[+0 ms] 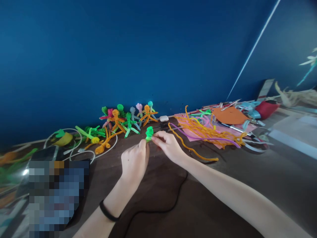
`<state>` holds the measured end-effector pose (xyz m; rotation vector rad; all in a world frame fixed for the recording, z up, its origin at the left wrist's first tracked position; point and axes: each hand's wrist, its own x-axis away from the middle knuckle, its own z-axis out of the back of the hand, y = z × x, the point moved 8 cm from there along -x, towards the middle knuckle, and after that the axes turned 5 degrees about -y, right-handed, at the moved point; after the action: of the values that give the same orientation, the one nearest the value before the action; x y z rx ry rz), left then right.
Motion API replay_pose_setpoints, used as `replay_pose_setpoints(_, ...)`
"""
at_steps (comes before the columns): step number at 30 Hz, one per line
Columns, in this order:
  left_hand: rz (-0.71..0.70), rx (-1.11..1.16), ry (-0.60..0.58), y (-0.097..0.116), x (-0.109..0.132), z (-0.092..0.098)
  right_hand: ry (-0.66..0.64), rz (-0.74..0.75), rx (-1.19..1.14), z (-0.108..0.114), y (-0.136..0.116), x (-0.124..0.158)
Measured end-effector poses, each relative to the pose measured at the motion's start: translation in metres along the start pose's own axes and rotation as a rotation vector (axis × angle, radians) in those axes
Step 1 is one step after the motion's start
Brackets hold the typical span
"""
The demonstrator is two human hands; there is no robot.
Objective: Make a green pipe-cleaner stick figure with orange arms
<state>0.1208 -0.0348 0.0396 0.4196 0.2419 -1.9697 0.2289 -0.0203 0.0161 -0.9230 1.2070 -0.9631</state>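
My left hand (135, 162) and my right hand (166, 143) meet above the dark table (223, 185), both pinched on a small green pipe-cleaner coil (149, 133). The left fingers grip it from below, the right fingertips touch its side. A black band sits on my left wrist. Behind the coil stand several finished pipe-cleaner figures (128, 120) in orange, green, pink and pale blue, lined up against the blue wall.
A heap of loose orange and purple pipe cleaners (205, 130) lies on pink paper at the right. Orange paper (229, 115), a red object (266, 109) and scraps lie further right. White cable loops (74, 145) and a black cord (170, 201) cross the table. A blurred patch covers the lower left.
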Motion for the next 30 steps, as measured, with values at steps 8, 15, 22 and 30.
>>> replay_pose_setpoints(8,0.093,0.27,-0.139,-0.009,-0.005,-0.004,-0.011,0.022,-0.011,0.0,-0.004,-0.001)
replay_pose_setpoints(15,0.141,1.022,-0.278,-0.008,-0.009,-0.01,0.035,0.05,-0.003,0.006,-0.006,-0.002)
replay_pose_setpoints(22,0.212,1.419,-0.369,-0.004,-0.007,-0.022,0.028,0.022,-0.141,0.003,0.0,-0.002)
replay_pose_setpoints(30,0.182,1.697,-0.525,0.003,-0.004,-0.032,-0.073,0.012,-0.357,-0.005,0.001,-0.003)
